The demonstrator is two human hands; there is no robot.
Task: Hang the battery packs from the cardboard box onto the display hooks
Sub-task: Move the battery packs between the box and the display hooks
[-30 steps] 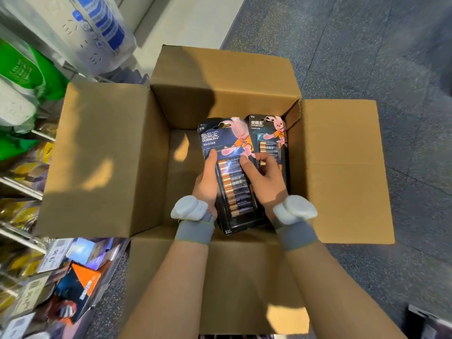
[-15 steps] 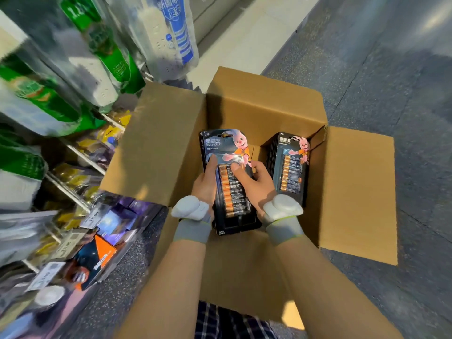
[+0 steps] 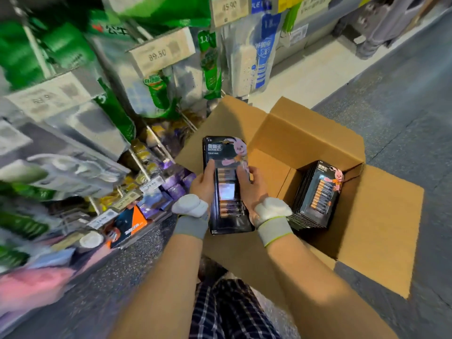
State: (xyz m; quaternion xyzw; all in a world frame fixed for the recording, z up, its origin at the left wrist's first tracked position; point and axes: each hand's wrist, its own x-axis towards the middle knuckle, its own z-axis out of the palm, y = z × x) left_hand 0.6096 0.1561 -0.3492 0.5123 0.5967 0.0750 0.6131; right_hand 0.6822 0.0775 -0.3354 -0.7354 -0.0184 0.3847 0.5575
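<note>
I hold a stack of black battery packs (image 3: 226,152) with a pink bunny print upright above the left side of the open cardboard box (image 3: 381,231). My left hand (image 3: 204,184) grips the stack's left edge, thumb on its front. On the right edge, my right hand (image 3: 252,184) grips it with fingers across the front. A second stack of battery packs (image 3: 318,194) leans inside the box at its right. Display hooks (image 3: 137,160) with hanging goods and price tags are on the left.
The display rack on the left is crowded with green and clear packaged goods (image 3: 156,89) and price tags (image 3: 160,53). Low shelf items (image 3: 129,223) sit near the floor. Grey floor (image 3: 403,94) lies to the right of the box. My checked trousers (image 3: 227,311) show below.
The held stack has risen out of the box and moved left toward the rack. My view has swung left and up, bringing more of the display into sight.
</note>
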